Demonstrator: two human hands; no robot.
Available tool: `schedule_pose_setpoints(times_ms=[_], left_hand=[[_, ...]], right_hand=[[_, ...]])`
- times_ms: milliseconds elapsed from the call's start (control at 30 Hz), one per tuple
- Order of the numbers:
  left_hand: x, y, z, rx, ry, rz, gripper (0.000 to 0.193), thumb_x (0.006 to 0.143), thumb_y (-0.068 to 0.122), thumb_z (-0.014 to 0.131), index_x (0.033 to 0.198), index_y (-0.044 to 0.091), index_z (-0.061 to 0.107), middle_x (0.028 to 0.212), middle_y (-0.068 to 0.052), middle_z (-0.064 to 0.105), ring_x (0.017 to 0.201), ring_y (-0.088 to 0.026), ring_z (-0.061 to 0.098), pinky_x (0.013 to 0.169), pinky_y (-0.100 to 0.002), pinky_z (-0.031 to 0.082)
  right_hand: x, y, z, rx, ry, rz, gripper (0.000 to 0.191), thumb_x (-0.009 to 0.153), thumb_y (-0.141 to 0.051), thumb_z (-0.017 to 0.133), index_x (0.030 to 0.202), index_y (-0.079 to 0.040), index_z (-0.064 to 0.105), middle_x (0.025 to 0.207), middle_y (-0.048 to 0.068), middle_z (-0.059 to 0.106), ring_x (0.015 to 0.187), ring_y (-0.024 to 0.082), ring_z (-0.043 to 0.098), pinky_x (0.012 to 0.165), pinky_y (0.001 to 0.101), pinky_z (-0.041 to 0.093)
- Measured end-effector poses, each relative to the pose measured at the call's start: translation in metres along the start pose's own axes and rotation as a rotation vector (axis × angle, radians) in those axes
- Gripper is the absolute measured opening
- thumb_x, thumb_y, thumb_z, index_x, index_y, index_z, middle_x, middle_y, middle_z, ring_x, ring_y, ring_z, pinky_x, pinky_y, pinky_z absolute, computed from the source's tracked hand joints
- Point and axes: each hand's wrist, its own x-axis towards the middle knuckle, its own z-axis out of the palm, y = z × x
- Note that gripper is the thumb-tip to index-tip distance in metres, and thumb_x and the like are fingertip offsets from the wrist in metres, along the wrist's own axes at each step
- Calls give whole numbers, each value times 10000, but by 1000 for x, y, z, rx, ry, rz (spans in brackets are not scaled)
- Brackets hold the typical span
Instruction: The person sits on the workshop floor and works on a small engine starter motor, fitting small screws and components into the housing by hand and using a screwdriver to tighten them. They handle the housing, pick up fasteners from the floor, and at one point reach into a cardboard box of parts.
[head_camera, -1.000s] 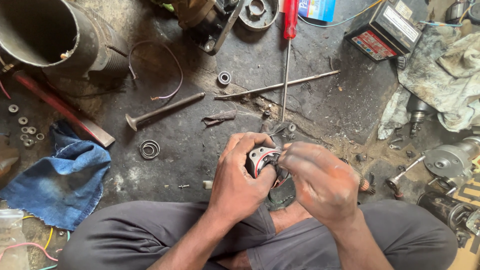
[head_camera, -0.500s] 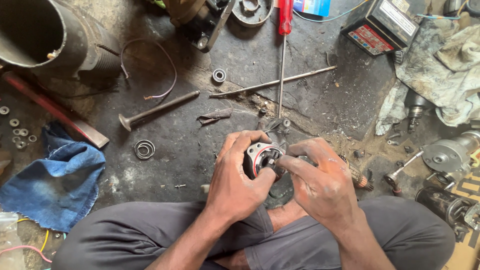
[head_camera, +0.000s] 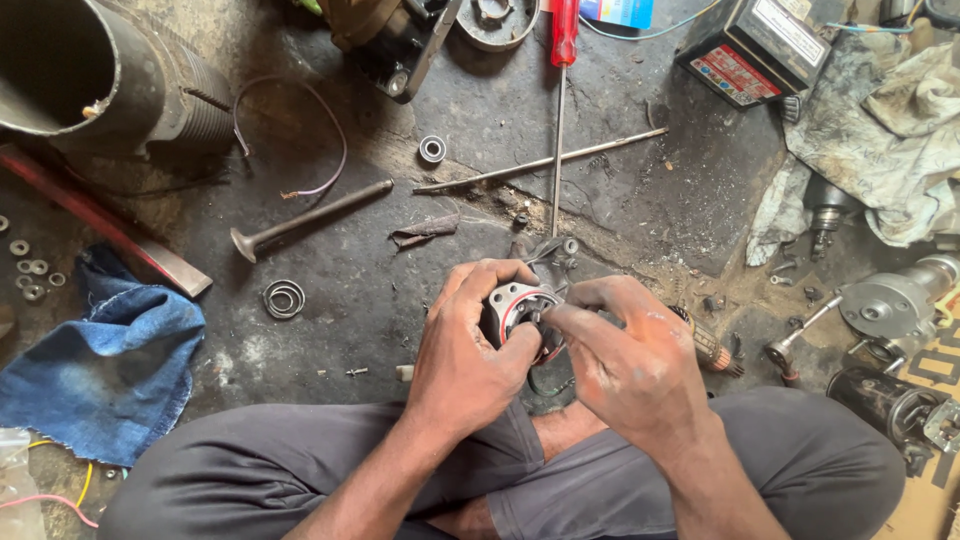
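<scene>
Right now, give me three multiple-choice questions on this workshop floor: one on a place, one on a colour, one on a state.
1. Where does the blue cloth lie?
A. by the person's left knee
B. on the battery
C. in the pipe

2. What colour is the screwdriver handle?
A. yellow
B. red
C. green

3. How is the round metal part held?
A. lying untouched
B. left hand only
C. both hands, right hand fingering it

Answers: A, it lies on the floor there; B, handle plainly red; C, both hands touch it.

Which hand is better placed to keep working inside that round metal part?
Right hand: its fingertips already sit at the open face of the round metal part, while the left hand wraps it as support.
</scene>
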Motion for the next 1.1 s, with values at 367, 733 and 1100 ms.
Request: schedule_pose_setpoints(times_ms=[367, 733, 1100], left_hand=[[1, -2, 1, -35, -11, -12, 361, 752, 94, 669, 1113, 80, 678, 1120, -101, 640, 965, -217, 713, 846, -344, 573], [2, 0, -1, -37, 4, -14, 349, 739, 93, 678, 1087, 83, 685, 1103, -96, 651, 968, -220, 719, 848, -345, 578], [3, 2, 0, -37, 19, -39, 326, 750, 111, 689, 1076, 90, 704, 1113, -89, 664, 971, -214, 727, 839, -342, 575]], right_hand=[[0, 0, -2, -40, -59, 118, 195, 792, -52, 779, 982, -71, 741, 917, 89, 686, 749, 272, 697, 639, 376, 541], [-5, -6, 8, -34, 76, 97, 202, 709, -29, 814, 888, -81, 735, 846, 52, 700, 708, 228, 681, 630, 348, 523], [-8, -4, 13, -45, 133, 90, 216, 727, -26, 830, 915, -71, 734, 872, 60, 696, 748, 229, 695, 647, 341, 531]])
